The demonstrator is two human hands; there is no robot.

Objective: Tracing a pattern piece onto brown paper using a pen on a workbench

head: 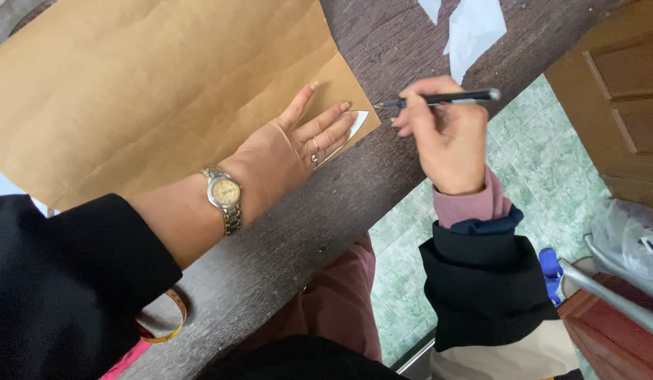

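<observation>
The left hand's fingers (326, 127) lie spread and flat on a small white template (356, 125) at the corner of the brown paper (150, 84), apparently pinning both so neither slips under the pen. The left hand (287, 151) presses palm down, wrist straight, watch (224, 191) upward. The right hand (446, 134) grips a dark pen (446, 98), fingers curled shut around it, tip at the template's edge, forearm off the wooden table (291, 239).
</observation>
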